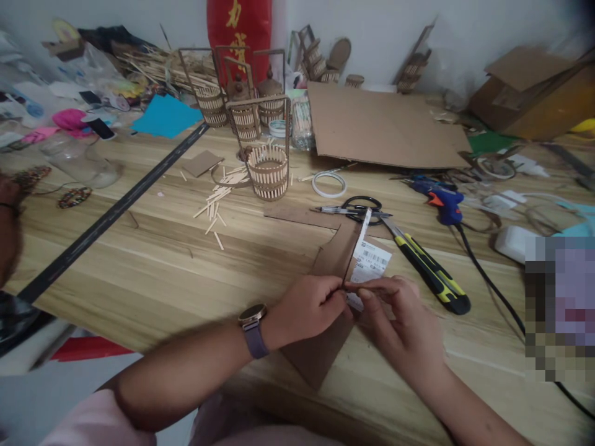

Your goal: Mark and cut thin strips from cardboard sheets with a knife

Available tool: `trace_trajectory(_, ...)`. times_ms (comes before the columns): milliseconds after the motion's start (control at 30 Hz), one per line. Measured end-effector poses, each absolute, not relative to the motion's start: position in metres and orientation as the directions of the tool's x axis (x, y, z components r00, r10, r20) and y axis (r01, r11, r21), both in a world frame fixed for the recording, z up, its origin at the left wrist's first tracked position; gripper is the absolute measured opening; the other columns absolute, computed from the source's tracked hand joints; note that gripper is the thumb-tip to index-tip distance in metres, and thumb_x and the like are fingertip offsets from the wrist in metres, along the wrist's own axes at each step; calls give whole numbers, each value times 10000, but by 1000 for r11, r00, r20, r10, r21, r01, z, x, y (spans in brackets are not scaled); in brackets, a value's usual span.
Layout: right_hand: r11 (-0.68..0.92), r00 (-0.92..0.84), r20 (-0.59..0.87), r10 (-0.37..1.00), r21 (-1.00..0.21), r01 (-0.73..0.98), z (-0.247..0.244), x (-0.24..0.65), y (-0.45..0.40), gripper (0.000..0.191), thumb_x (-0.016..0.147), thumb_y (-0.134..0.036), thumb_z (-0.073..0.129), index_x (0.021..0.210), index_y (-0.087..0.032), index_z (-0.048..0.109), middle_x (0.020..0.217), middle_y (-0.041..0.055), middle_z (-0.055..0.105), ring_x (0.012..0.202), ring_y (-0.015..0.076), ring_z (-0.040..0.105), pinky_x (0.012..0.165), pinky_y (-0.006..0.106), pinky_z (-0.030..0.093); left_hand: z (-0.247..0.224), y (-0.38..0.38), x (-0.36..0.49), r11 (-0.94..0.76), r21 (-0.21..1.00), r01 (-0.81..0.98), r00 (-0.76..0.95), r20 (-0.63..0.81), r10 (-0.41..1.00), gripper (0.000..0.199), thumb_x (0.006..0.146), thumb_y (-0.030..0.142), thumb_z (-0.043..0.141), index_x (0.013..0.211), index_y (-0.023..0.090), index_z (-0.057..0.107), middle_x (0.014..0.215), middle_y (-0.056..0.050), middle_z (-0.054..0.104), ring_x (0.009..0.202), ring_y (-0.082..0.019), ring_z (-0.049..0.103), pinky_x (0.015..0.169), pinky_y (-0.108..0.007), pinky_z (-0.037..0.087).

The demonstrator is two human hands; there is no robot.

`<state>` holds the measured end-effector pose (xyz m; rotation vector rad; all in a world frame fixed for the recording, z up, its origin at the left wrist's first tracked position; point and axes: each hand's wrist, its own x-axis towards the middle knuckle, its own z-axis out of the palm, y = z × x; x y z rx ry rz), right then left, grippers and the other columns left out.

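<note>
Pink sleeve (97, 424) nearest; left fingers (332, 298), right fingers (373, 305) pinching narrow brown cardboard strip (359, 244), white at far end.

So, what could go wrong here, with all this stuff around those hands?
The thin cardboard strip between the left hand and right hand might crease or tear under hard pressure. The utility knife lies near the right hand, so a careless reach could knock it. The black cord runs beside that arm; catching it might drag the glue gun.
</note>
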<state>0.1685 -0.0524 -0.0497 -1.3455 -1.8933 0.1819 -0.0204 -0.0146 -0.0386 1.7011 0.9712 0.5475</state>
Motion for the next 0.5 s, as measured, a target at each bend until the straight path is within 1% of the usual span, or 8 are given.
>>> trace_trajectory(133,441,-146,522,840,-504,743,-50,167,-52,131,1009,-350,565,956,-284,664,775,17,719,698,208,679,705,387,566,-40,-14,-21,-136,933,334,568,-84,819,248,996,239,510,831,168,681,792,-15,736,681,-140,621,605,-237,399)
trace_trajectory(233,447,-146,526,838,-508,736,-49,167,-52,130,1009,-346,569,947,-281,663,779,18,722,693,204,671,693,378,563,-42,-13,-22,-157,937,312,580,-57,813,258,1004,227,486,832,169,669,794,-16,735,685,-138,627,611,-235,401)
trace_trajectory(400,376,-99,453,886,-577,725,-50,169,-53,190,1004,-413,567,931,-278,678,792,41,736,752,226,688,623,345,544,-42,-12,-21,-153,927,342,570,-75,818,277,998,227,481,818,166,683,800,-27,747,714,-152,655,623,-240,417)
trace_trajectory(500,295,-24,380,925,-675,677,-54,169,-52,254,1007,-490,557,928,-273,665,814,45,757,762,226,701,610,335,538,-42,-13,-21,-127,933,338,578,-100,810,265,982,191,467,881,162,711,870,-43,780,769,-170,691,665,-247,463)
